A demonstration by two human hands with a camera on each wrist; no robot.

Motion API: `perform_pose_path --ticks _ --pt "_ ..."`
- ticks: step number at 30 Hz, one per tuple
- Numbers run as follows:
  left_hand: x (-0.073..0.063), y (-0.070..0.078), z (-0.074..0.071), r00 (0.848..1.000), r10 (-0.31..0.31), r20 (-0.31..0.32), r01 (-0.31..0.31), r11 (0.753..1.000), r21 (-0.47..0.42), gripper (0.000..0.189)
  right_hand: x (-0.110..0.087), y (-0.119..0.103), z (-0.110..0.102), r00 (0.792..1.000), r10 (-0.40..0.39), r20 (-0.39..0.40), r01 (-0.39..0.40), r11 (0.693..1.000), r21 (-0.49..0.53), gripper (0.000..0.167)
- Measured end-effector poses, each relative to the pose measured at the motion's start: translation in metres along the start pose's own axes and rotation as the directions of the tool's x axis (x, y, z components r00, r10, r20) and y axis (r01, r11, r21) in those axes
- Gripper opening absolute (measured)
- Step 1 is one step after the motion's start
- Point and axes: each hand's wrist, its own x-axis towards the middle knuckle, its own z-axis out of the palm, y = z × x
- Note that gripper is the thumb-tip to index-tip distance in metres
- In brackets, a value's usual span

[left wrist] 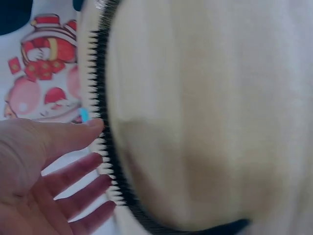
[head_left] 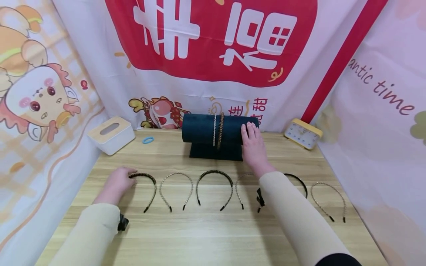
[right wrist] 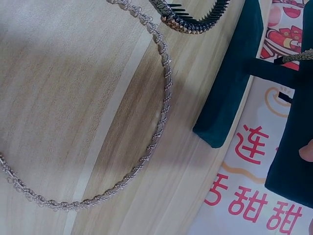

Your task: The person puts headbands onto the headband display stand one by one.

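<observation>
My left hand (head_left: 116, 184) is at the leftmost headband, a black toothed headband (head_left: 154, 186) lying on the table. In the left wrist view, its thumb tip touches the black band (left wrist: 101, 68), and the other fingers are spread loosely along the teeth. At the back, my right hand (head_left: 254, 147) rests on the right end of a dark green padded roll (head_left: 198, 127) on a stand. Its fingers lie nearly straight over the cushion. A silver headband (head_left: 214, 129) and a brownish-gold headband (head_left: 220, 133) hang round the middle of this roll.
Several more headbands make a row on the wooden table, among them a dark studded headband (head_left: 214, 171) and a silver twisted headband (right wrist: 164, 117). A tissue box (head_left: 114, 138) and blue ring (head_left: 148, 140) stand back left, a yellow clock (head_left: 303, 133) back right. Fabric walls surround the table.
</observation>
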Motion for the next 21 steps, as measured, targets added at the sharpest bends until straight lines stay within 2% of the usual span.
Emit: perform_pose_path --ticks 7,13,17,21 --pt "-0.004 -0.011 0.009 0.997 -0.005 -0.078 0.002 1.000 -0.030 0.021 0.000 -0.001 -0.002 1.000 0.004 0.016 -0.004 1.000 -0.008 0.077" --pt "-0.006 -0.019 0.008 0.995 0.007 -0.096 -0.007 1.000 0.002 0.011 -0.001 -0.002 -0.003 1.000 0.008 0.018 -0.008 1.000 0.005 0.077" --pt "-0.009 -0.018 0.001 0.996 -0.030 -0.084 0.026 0.999 -0.041 0.015 0.000 -0.002 -0.002 1.000 0.012 0.021 -0.012 1.000 0.004 0.077" --pt "-0.013 -0.012 -0.014 0.997 -0.040 -0.063 0.032 0.992 -0.121 0.018 0.000 -0.002 -0.001 0.999 0.019 0.030 -0.019 1.000 0.001 0.077"
